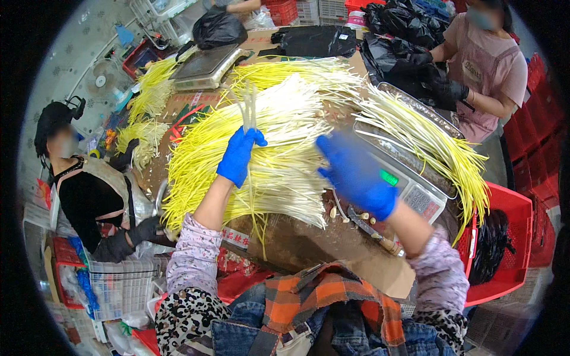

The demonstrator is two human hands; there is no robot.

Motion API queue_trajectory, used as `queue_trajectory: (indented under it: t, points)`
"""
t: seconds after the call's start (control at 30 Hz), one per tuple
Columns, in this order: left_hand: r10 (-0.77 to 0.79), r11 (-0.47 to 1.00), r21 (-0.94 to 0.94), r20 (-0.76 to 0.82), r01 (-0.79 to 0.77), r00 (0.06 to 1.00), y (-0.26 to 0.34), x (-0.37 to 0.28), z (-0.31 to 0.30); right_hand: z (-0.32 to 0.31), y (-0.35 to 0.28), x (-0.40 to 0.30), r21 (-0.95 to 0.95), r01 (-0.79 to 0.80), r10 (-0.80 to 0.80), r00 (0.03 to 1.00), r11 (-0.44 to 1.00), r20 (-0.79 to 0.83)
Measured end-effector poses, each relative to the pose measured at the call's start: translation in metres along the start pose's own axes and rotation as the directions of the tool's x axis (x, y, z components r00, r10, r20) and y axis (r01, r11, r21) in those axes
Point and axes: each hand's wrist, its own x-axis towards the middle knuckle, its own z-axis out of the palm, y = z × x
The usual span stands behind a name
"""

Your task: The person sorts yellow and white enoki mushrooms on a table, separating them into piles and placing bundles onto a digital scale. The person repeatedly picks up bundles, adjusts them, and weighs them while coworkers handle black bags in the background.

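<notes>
My left hand (239, 155), in a blue glove, grips a few stalks (250, 109) whose white ends point up and whose yellow tips hang towards me. Beneath it spreads a large pile of blanched yellow garlic shoots (285, 191), white ends to the right. To the right of the pile, my blue-gloved right hand (358, 173) is blurred by motion; its fingers look apart and I see nothing in them. That hand partly covers a digital scale (423, 200) with a lit green display. More shoots (427, 133) lie across the scale, their yellow tips drooping over the table's right side.
A curved knife (367, 229) and several garlic cloves (333, 212) lie near my right forearm. A red crate (512, 267) with black bags stands at right. Another scale (207, 66) sits at the back. Co-workers are at the left and right; one handles black plastic bags (414, 84).
</notes>
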Motion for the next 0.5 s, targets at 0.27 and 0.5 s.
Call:
queue_trajectory:
  t: [0.27,0.5]
  points:
    - [0.198,0.960,0.219,-0.092,-0.174,0.976,0.153,-0.024,-0.024,0.086,-0.012,0.010,0.027,0.048,-0.054,0.949,0.998,0.312]
    - [0.399,0.807,-0.433,-0.105,-0.403,0.911,0.269,0.014,-0.051,-0.033,-0.013,0.056,0.766,-0.151,0.278,0.960,0.625,-0.037]
